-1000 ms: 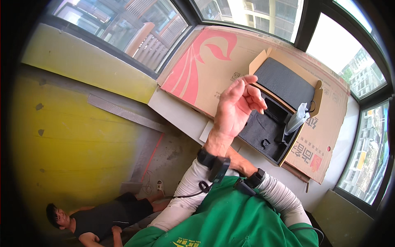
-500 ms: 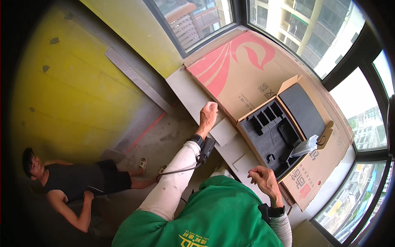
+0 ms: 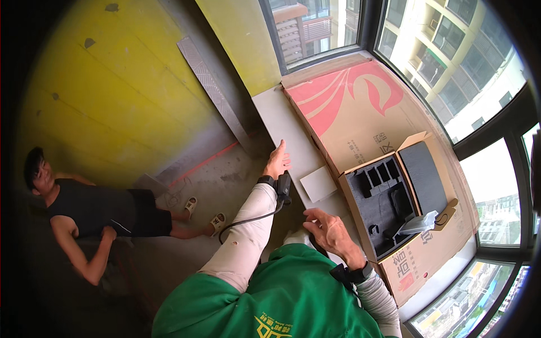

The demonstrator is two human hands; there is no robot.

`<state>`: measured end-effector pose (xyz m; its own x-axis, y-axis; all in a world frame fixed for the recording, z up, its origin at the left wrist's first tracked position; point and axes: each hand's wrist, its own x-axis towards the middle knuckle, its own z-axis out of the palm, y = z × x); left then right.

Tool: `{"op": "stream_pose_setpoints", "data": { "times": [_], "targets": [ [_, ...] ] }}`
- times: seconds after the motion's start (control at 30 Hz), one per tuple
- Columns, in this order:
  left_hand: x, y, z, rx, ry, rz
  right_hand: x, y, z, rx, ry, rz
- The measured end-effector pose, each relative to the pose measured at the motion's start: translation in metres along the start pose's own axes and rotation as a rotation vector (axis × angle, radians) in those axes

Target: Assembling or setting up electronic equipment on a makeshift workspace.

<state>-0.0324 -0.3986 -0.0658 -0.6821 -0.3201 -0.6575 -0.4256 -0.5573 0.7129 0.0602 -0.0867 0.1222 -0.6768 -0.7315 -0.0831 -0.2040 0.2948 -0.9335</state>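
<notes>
My left hand is held out over the pale sill's near edge, thumb stretched out and fingers partly bent, with nothing in it. To the right, my right hand hovers near the sill edge, fingers loosely curved and apart, also holding nothing. Just beyond it stands an open cardboard box with a black foam insert full of cut-outs, several of them bare. A clear plastic bag lies across the box's right side. Between my hands and the box is a small pale square tile.
Flattened cardboard with a red leaf print covers the sill under the box. Dark window frames border it. At left stand a person in dark clothes and a yellow wall. A grey ridged strip leans there.
My left hand has gone from a loose fist to thumb out. My right hand has moved left and up, away from the box. The view has shifted, with the box now lower in it.
</notes>
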Motion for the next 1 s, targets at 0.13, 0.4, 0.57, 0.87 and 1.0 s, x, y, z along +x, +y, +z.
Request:
{"op": "stream_pose_setpoints", "data": {
  "times": [0.13,0.4,0.57,0.87,1.0],
  "targets": [
    [-0.022,0.031,0.065,-0.759,-0.304,0.149,0.038,-0.014,0.015,0.195,0.059,0.060],
    [-0.031,0.018,0.099,-0.747,-0.268,0.173,0.043,-0.009,-0.005,0.236,0.180,0.073],
    [0.008,-0.012,0.071,-0.270,-0.100,0.122,0.015,-0.008,-0.028,0.069,0.100,0.057],
    [0.046,0.022,-0.011,0.713,0.035,0.151,-0.062,0.015,-0.052,-0.088,0.017,0.232],
    [0.047,0.118,0.038,-0.621,-0.381,0.289,-0.094,0.020,-0.081,0.104,0.145,0.416]
  ]
}}
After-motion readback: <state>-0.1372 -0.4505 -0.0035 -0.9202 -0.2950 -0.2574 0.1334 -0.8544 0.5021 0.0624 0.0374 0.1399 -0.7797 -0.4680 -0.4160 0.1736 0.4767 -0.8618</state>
